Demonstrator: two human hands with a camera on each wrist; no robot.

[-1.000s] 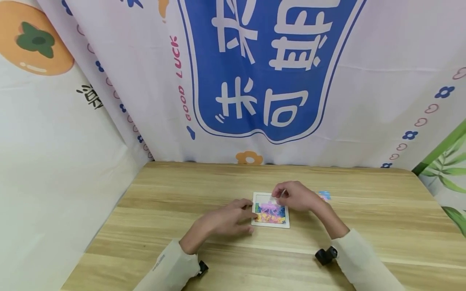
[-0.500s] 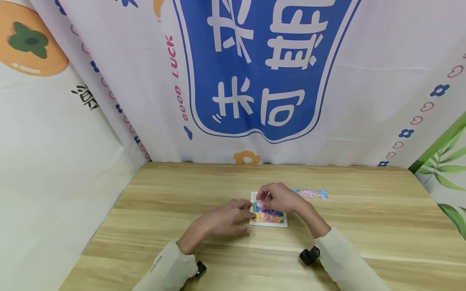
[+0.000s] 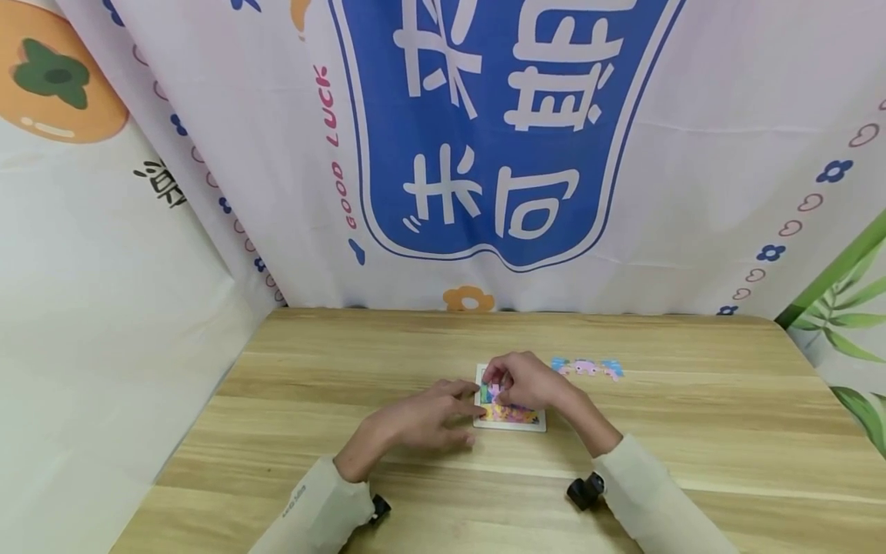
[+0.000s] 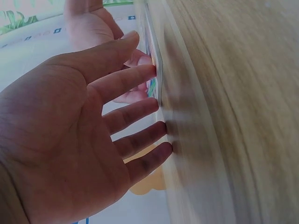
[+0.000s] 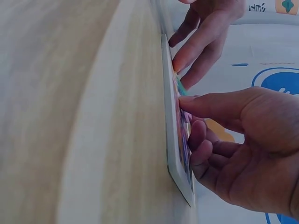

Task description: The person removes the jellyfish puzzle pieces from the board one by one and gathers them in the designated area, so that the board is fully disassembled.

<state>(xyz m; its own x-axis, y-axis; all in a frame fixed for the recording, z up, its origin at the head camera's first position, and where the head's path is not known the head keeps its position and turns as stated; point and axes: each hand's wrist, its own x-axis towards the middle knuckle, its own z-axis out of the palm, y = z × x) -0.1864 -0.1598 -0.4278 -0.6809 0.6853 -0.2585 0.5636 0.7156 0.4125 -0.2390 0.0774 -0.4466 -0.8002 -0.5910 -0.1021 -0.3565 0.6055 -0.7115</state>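
A small square jigsaw puzzle in a white frame [image 3: 508, 428] lies on the table, with yellow, pink and blue picture pieces in its tray. My left hand [image 3: 436, 418] rests at the frame's left side; its fingers [image 4: 126, 84] are extended, with fingertips on the border and the table. Over the upper left part of the puzzle, my right hand [image 3: 527, 382] pinches a pinkish puzzle piece [image 5: 188, 116] between thumb and fingers, down against the tray. That hand hides the frame's upper right part in the head view.
Just beyond the right hand lie a few loose puzzle pieces [image 3: 585, 368], pink and blue. The wooden table [image 3: 332, 369] ends at a printed cloth [image 3: 388, 285] behind. Each sleeve carries a black wrist camera [image 3: 584, 491].
My right hand has moved left from the frame's upper right corner to its upper left part, then slightly lower, uncovering the loose pieces. The left hand stays by the frame.
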